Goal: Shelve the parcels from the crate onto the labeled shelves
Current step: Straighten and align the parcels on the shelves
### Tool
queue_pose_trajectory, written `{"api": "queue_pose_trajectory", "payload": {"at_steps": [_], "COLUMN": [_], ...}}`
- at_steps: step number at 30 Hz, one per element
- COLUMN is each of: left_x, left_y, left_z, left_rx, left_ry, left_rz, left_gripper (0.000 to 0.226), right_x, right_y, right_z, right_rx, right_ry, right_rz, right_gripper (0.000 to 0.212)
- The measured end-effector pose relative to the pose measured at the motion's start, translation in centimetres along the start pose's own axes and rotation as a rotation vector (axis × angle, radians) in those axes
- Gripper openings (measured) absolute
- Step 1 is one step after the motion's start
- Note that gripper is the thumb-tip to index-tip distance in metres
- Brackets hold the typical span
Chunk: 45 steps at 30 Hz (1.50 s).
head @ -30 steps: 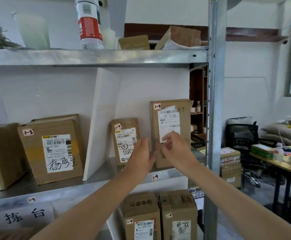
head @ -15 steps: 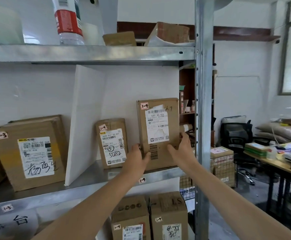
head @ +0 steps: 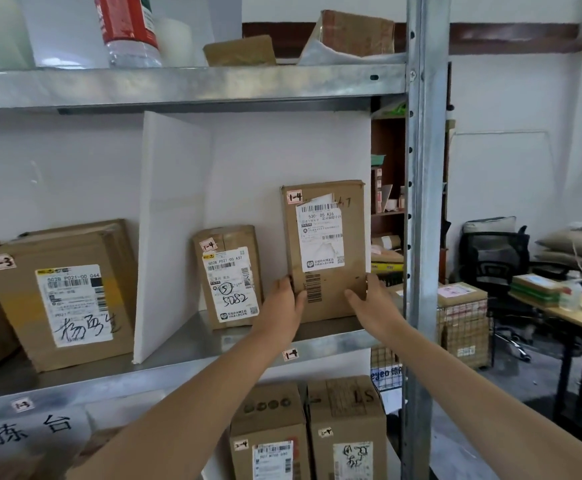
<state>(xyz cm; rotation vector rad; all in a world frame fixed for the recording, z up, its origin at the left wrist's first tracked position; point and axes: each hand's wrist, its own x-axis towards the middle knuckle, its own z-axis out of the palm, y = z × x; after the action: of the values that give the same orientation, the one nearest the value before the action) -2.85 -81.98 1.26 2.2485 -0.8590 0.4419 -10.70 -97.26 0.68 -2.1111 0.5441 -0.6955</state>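
**Desk:** What's closest to you?

**Operator:** My two forearms, reaching up. My left hand [head: 282, 303] curls its fingers round the lower left edge of the tall 1-4 parcel [head: 327, 258], thumb on the front. My right hand [head: 369, 303] pinches the lower right corner.

**Desk:** And where is the parcel?

**Operator:** It stands upright on the steel shelf [head: 192, 344], above the 1-4 edge tag [head: 290, 354] and just beside a smaller 1-4 parcel [head: 228, 275]. I judge it placed, with only the letting go left.

**Desk:** How much remains?

**Operator:** The crate is out of view, so I cannot tell. Left of the white divider board [head: 171, 237], a 1-3 parcel [head: 60, 292] sits in its bay. The 2-4 boxes [head: 268, 431] stand one shelf down.

**Desk:** And the room?

**Operator:** Past the rack post [head: 423, 202] I see a black office chair [head: 494, 258] and a cluttered table [head: 577, 323].
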Motion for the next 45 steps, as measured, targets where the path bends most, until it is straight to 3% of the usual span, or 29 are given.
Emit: {"api": "queue_pose_trajectory", "payload": {"at_steps": [9,15,23,28,37,45], "left_x": [-1.8,-5.6,-13.2,-18.5,-33.0,-47.0], "left_y": [-0.6,-1.6,-6.0,-11.8,-24.2,-32.2], "left_z": [-0.3,-2.1,-5.9,-11.7,-26.0,-33.7], "left_rx": [-0.071,0.061,0.242,0.353,0.544,0.665], "left_ry": [0.042,0.031,0.058,0.041,-0.041,-0.114], "left_rz": [-0.033,0.099,0.260,0.084,-0.287,-0.549], "left_gripper": [0.053,0.050,0.038,0.045,0.052,0.064], "right_x": [-2.0,-6.6,-12.7,-17.3,-29.2,-41.4], "right_y": [0.9,0.5,-2.9,-7.3,-17.4,-20.4], "right_z": [0.1,1.6,3.4,9.3,26.5,39.4], "right_rx": [-0.032,-0.533,-0.394,-0.421,-0.408,-0.406], "right_ry": [0.027,-0.015,-0.225,-0.417,-0.669,-0.856], "right_rz": [0.024,-0.049,-0.226,-0.348,-0.695,-0.822], "right_gripper": [0.052,0.054,0.047,0.055,0.063,0.063]}}
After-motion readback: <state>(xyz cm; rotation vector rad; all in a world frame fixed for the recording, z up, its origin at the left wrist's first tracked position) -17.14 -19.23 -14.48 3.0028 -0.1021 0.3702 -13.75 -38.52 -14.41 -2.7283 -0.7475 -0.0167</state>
